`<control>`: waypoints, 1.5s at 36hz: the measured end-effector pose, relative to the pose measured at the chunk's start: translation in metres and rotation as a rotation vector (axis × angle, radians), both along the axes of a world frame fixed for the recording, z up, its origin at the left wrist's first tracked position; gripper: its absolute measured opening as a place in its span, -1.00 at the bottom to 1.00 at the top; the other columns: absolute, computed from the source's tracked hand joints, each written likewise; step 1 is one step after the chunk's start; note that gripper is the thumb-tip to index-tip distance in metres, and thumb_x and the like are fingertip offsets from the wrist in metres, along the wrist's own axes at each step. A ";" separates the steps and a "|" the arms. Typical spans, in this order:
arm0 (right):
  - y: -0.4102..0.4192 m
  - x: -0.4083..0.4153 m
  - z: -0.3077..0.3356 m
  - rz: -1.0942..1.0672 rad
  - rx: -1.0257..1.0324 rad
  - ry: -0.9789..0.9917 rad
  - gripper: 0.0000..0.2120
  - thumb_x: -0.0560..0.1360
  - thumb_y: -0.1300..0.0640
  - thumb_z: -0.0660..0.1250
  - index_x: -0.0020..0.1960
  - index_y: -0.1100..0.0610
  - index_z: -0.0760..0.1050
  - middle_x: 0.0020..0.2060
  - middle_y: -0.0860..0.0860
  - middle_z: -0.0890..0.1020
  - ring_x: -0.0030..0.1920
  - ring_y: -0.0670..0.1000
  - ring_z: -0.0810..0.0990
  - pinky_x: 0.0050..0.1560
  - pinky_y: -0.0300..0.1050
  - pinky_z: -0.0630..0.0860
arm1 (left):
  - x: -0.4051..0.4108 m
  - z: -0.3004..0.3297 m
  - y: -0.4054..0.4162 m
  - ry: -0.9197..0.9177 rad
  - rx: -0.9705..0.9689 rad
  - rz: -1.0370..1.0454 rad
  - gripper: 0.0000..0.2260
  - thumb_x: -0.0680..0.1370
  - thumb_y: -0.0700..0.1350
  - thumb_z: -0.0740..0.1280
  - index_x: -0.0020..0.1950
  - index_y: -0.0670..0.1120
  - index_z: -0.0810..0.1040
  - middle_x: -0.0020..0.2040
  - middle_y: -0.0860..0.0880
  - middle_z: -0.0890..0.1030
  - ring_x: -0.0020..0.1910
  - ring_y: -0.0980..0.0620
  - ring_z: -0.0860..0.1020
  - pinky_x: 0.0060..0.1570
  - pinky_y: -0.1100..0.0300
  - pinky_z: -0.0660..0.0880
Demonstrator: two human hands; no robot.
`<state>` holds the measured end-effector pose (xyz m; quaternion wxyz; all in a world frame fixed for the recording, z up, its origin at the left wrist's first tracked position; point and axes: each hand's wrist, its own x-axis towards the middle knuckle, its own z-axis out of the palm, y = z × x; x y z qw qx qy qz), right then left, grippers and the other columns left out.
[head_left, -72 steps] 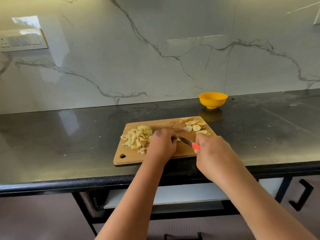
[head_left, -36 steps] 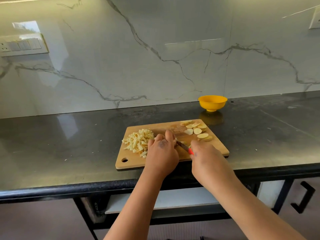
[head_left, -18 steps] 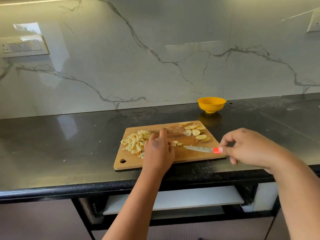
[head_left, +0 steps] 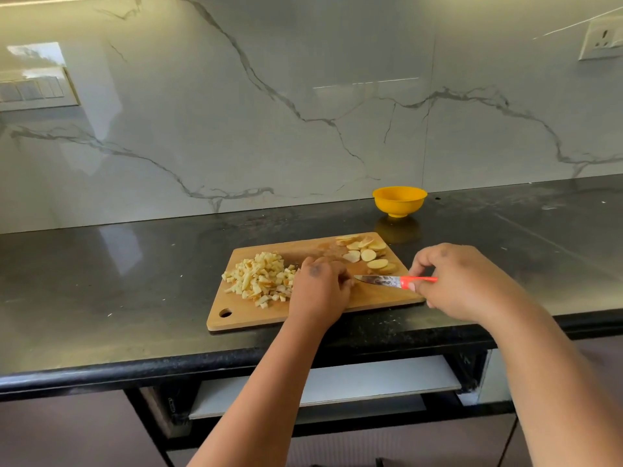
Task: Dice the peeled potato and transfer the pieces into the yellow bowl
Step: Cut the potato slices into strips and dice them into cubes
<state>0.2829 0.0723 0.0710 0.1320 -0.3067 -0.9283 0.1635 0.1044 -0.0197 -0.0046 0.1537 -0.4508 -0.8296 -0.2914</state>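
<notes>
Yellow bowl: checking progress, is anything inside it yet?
The yellow bowl shows only its outer wall and rim from the head view; its inside is hidden. The diced potato and slices lie on the cutting board.

Pale diced potato pieces lie heaped at frame centre-left; round potato slices lie scattered up right of them. The yellow bowl stands upright, farther upper right.

We've got a glossy black stone countertop here. Sitting right on it near the front edge is a wooden cutting board, and farther back, close to the wall, there's the yellow bowl, well apart from the board.
</notes>
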 end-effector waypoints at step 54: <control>0.019 -0.060 -0.071 0.063 0.063 0.614 -0.91 0.58 0.10 0.31 0.02 0.12 0.52 -0.32 -0.02 0.58 -0.42 -0.09 0.49 -0.52 -0.29 0.30 | -0.009 0.015 0.013 -0.024 -0.226 -0.033 -0.86 0.60 -0.11 0.26 -0.02 -0.06 0.61 0.03 -0.04 0.63 -0.07 0.02 0.55 -0.06 0.17 0.51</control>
